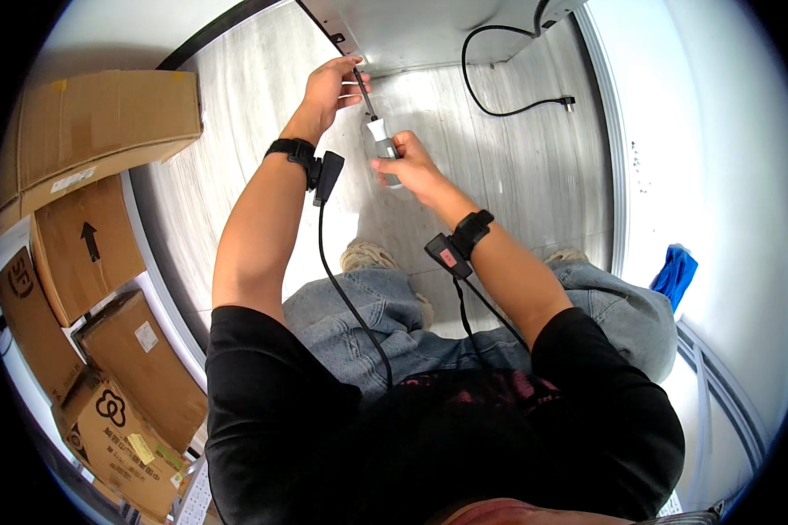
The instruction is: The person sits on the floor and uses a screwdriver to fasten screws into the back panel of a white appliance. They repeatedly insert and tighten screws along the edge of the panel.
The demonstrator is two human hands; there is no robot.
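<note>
My right hand (411, 166) is wrapped round the white and grey handle of a screwdriver (379, 131). Its dark shaft slants up and left to the lower edge of a grey metal cabinet (403, 35). Around the front end of that shaft curl the fingers of my left hand (331, 87), close against the cabinet's corner. The screwdriver's tip is hidden there, so I cannot tell what it touches.
A black power cord (466, 74) loops from the cabinet to a plug (569, 103) on the wood-look floor (499, 166). Cardboard boxes (105, 131) are stacked at left. A blue cloth (674, 276) is by the white wall at right. Cables hang from both wrist straps.
</note>
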